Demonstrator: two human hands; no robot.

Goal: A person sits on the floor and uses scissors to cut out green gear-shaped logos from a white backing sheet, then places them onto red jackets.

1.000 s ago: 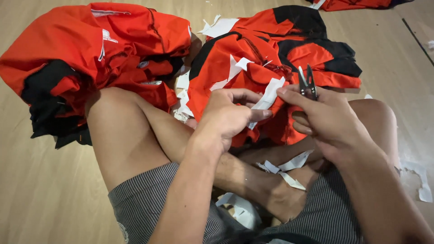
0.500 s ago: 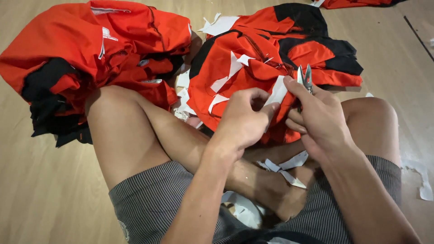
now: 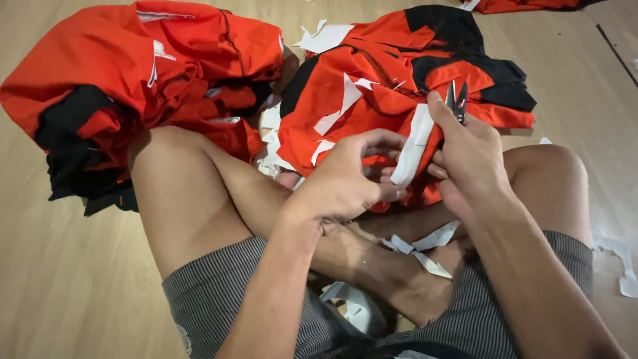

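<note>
Left hand pinches white strip; right hand clenches thread snips at one o'clock, risking nicked orange garment.

This looks like an informal garment workroom, run on the floor of a plain room rather than at benches. The person sits cross-legged on pale wood-look flooring, with no table anywhere near the hands. Heaps of red-and-black garments lie piled just beyond the left hand, and white fabric offcuts are scattered below both hands. Small thread snips in the right hand suggest trimming work.
</note>
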